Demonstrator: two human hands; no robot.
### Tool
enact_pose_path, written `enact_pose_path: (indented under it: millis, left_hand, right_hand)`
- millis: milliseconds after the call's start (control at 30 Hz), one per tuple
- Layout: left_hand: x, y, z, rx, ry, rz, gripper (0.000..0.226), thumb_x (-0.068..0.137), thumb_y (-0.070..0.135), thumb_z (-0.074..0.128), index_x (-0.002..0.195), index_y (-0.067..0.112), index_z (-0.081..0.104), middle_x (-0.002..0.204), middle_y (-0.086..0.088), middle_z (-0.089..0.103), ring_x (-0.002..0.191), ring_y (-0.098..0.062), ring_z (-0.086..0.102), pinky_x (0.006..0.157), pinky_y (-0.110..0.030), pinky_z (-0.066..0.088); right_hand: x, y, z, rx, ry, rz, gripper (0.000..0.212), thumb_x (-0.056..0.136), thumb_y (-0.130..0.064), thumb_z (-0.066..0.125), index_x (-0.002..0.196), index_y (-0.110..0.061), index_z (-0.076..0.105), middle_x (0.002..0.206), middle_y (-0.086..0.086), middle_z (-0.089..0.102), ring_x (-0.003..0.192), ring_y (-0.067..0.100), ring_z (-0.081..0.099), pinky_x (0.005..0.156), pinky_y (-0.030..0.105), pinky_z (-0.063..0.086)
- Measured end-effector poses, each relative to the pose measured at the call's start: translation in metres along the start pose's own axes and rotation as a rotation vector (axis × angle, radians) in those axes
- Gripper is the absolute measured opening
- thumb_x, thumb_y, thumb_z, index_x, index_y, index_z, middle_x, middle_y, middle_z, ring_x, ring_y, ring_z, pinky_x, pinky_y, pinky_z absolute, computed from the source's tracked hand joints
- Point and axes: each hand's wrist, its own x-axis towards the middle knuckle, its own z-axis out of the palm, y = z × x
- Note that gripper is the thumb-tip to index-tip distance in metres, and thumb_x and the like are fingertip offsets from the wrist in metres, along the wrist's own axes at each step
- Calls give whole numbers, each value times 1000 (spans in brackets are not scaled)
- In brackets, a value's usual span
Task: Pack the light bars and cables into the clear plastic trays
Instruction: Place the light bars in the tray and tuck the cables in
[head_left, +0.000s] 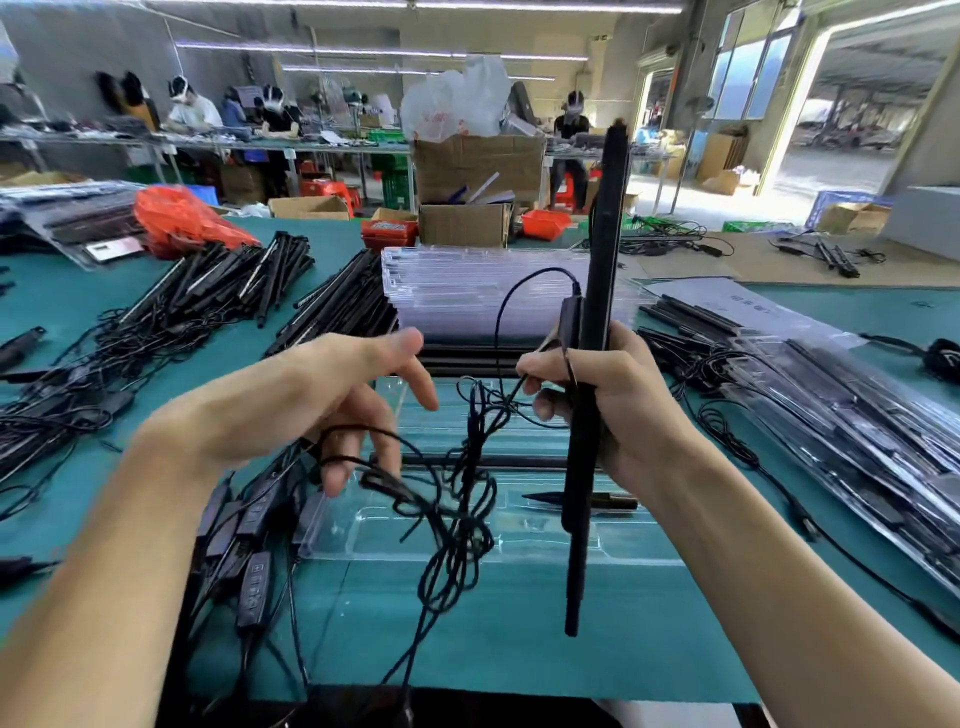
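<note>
We hold a black light bar (597, 312) upright in our right hand (618, 410), the fingers wrapped round its middle and also pinching a small black controller (569, 319) against it. A thin black cable (457, 499) runs from the controller's top, loops down past the hand and hangs in a loose tangle between our hands. Our left hand (332, 400) is raised beside it with fingers spread and relaxed; a strand of the cable lies across the lower fingers, but nothing is gripped.

Below the hands a clear plastic tray (467, 535) lies on the green desk (519, 623), with one bar (493, 460) lying across it. Behind it stands a stack of empty clear trays (493, 291). Heaps of loose bars (228, 286) and cables lie on the left of the desk, a row of controllers (249, 530) near our left wrist, and filled trays (857, 431) on the right.
</note>
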Motion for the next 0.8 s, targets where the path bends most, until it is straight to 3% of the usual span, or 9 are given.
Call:
enact_pose_path:
  millis: [100,233,333,433,533,600,667,733,800]
  left_hand:
    - [1,-1,8,199,5,-51,44,74,74,67,97,37,68,76,-10,74,47,-21,49,41,-23,41]
    - [5,-4,16,220,-95,-151,36,73,67,75,93,38,68,74,1,72,47,-10,42,42,-19,36]
    - [3,-6,19,263,-251,-221,41,72,64,79,96,33,70,72,5,67,55,-16,46,44,-21,37]
    - [-8,-8,11,223,-391,-247,52,69,65,80,106,29,74,71,-5,70,64,-23,61,40,-21,39]
    - [-30,-10,-13,161,-473,-224,46,82,59,74,112,25,75,52,0,57,56,-14,67,48,-33,53]
    - [-48,-15,-37,204,-495,-250,41,92,57,63,107,21,76,64,-7,69,62,-23,70,52,-40,53]
    - [-61,-30,-61,347,-367,-386,54,88,68,61,88,17,77,74,-17,74,64,-30,68,60,-56,54]
    - [-71,-50,-80,464,-76,-634,65,70,74,74,79,9,72,71,-25,71,65,-43,67,74,-61,56]
    - [-66,-71,-95,456,339,-720,61,69,52,82,76,-6,63,63,-34,65,67,-57,64,80,-65,55]
  right_hand:
    - [-1,-5,2,41,-3,-13,26,71,10,72,83,-5,53,71,14,60,60,22,62,47,28,48]
    - [0,-17,6,163,75,-7,10,81,5,65,77,-4,64,73,12,69,60,17,69,48,22,52]
    - [4,-31,0,346,133,-4,15,78,-3,63,68,-7,73,67,3,71,61,11,70,48,17,52]
    - [10,-49,-15,558,199,-74,12,76,-3,60,67,-5,68,63,2,66,55,9,64,51,14,51]
    - [17,-59,-36,733,353,-76,25,88,-2,58,64,-4,65,65,5,67,55,11,65,52,15,53]
    - [21,-60,-51,808,447,-84,23,91,-4,58,68,-4,62,66,5,67,55,12,66,51,16,53]
    - [25,-56,-63,805,505,-85,22,92,-5,58,70,-7,59,65,2,62,55,12,63,50,18,51]
    - [27,-46,-72,749,530,-51,24,91,-6,58,68,-10,55,63,-1,56,53,11,57,51,18,47]
    - [28,-35,-76,654,501,13,26,92,-7,55,66,-12,55,59,-4,53,51,10,52,54,17,41]
